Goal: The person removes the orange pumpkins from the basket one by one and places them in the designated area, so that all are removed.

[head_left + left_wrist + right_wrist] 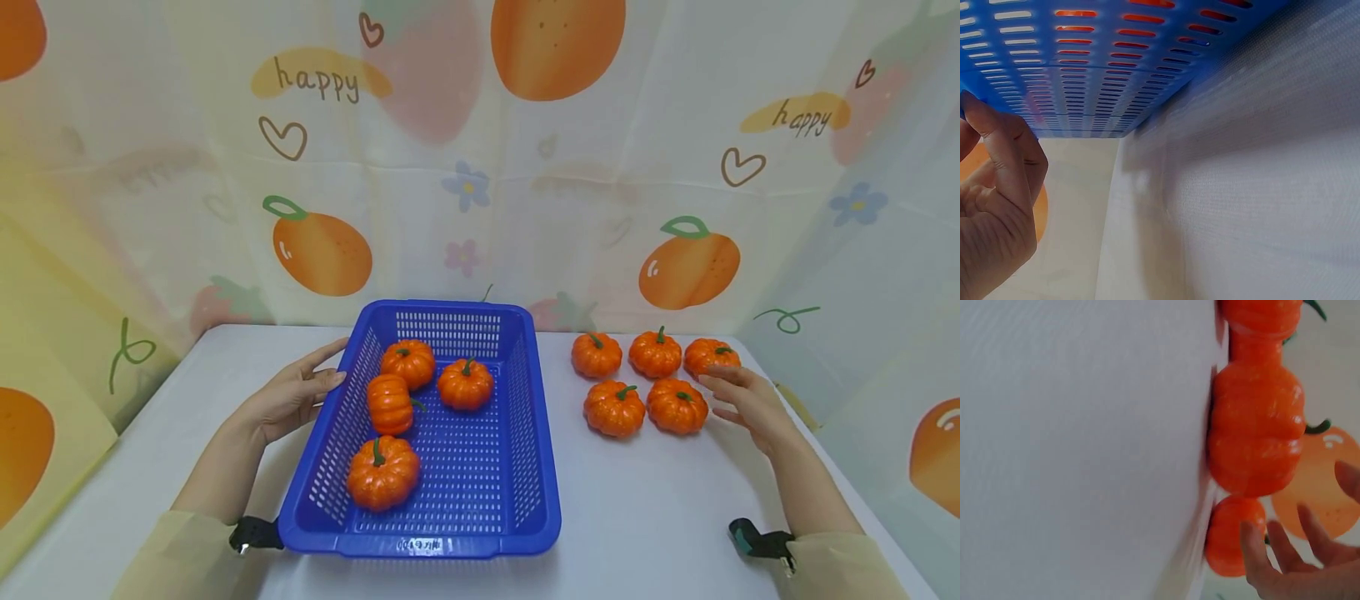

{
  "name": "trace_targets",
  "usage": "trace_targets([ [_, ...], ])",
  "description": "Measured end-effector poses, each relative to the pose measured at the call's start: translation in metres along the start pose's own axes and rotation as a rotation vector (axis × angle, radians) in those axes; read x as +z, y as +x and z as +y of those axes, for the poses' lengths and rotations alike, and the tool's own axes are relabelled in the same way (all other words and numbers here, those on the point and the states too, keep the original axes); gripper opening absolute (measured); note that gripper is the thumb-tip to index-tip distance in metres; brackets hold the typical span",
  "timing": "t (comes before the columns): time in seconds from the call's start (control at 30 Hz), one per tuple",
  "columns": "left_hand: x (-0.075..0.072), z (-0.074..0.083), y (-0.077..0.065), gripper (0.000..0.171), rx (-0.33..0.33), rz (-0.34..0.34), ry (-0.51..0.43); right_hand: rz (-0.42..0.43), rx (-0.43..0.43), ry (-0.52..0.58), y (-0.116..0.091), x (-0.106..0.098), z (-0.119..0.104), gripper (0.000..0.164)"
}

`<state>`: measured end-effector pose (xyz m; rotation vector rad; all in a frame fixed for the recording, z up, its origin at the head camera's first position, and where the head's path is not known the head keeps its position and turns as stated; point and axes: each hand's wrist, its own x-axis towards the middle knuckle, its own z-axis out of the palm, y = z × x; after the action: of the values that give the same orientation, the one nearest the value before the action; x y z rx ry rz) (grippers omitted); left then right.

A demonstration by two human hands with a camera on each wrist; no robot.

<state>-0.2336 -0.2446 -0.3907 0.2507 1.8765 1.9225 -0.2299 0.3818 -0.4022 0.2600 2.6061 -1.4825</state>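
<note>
At the left rim of a blue plastic basket (pixel 420 546), my left hand (pixel 288 396) pinches the edge between thumb and fingers. The left wrist view shows that hand (pixel 1004 194) bent up against the slotted basket wall (pixel 1079 81). Several small orange pumpkins with green stems lie inside, among them a front one (pixel 382 475) and one tipped on its side (pixel 389 405). My right hand (pixel 750 404) reaches over the table with fingers spread, holding nothing. Its fingertips overlap the far-right pumpkin (pixel 708 354) in the head view, close to another pumpkin (pixel 677 407).
Right of the basket, more pumpkins stand in two rows, such as one at the back left (pixel 596 356) and one at the front left (pixel 615 409). They sit on a white table (pixel 637 517). Behind hangs a fruit-printed curtain (pixel 525 217).
</note>
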Motion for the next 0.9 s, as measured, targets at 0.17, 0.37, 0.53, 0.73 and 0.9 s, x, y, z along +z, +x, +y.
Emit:
trace_targets([
  [0.17, 0.0, 0.0, -0.001, 0.074, -0.001, 0.002, -0.004, 0.211, -0.033, 0.043, -0.004, 0.005, -0.016, 0.073],
  [0.37, 0.001, 0.001, -0.001, 0.075, 0.0, -0.005, -0.01, 0.291, -0.118, 0.114, -0.012, 0.014, -0.041, 0.051],
  [0.53, 0.0, 0.001, 0.0, 0.074, 0.002, -0.002, -0.002, 0.259, -0.207, 0.123, -0.018, 0.026, -0.06, 0.05],
  [0.73, 0.0, 0.0, 0.0, 0.074, -0.001, -0.001, 0.006, 0.175, -0.268, 0.152, -0.024, 0.042, -0.08, 0.054],
  [0.9, 0.0, 0.0, 0.0, 0.074, -0.002, 0.002, 0.002, 0.115, -0.281, 0.16, -0.027, 0.054, -0.094, 0.053],
])
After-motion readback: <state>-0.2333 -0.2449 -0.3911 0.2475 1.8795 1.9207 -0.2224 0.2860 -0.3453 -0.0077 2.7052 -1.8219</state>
